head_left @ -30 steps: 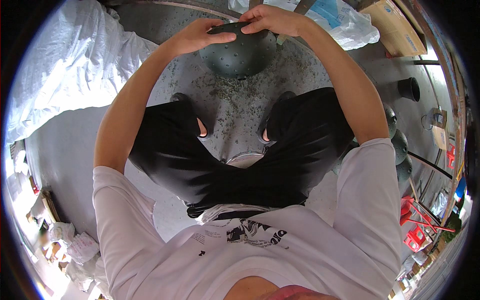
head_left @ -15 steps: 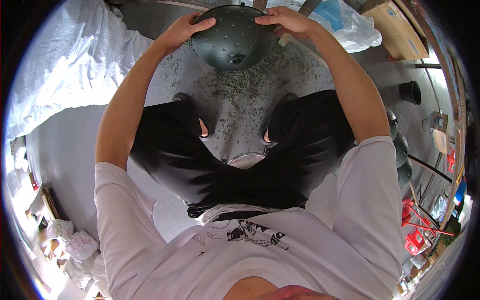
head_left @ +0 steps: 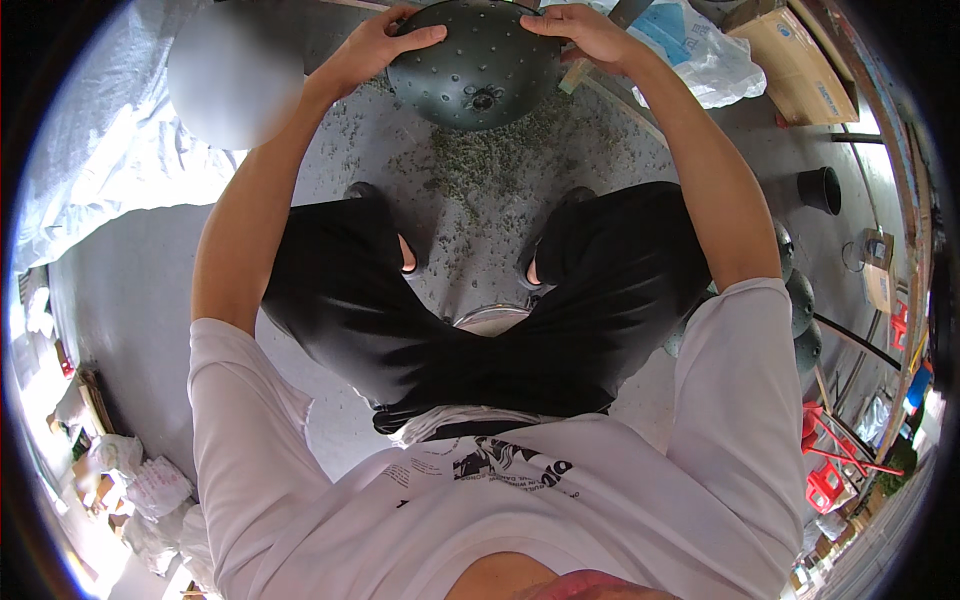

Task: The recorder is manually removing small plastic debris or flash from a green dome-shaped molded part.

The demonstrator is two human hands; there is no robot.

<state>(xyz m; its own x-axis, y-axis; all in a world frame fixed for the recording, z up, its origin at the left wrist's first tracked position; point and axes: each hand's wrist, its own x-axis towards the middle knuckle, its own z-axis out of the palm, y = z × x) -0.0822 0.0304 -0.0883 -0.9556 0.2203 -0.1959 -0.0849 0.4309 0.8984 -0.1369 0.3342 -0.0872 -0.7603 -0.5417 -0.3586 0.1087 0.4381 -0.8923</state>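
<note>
I sit low with my knees spread over a grey concrete floor. Both hands hold a dark green round dome-shaped object covered with small studs, its bulging side turned toward me. My left hand grips its left rim, fingers lying over the top edge. My right hand grips its right rim. Below the dome, a patch of small greenish scraps lies scattered on the floor between my feet.
A white sheet covers the floor at the left. A cardboard box and a clear plastic bag lie at the upper right, a black pot beyond. More dark domes stack by my right hip. Red stools stand lower right.
The dome has been lifted and tipped up, so its studded side now faces me; both hands rose with it, staying on its rims.
</note>
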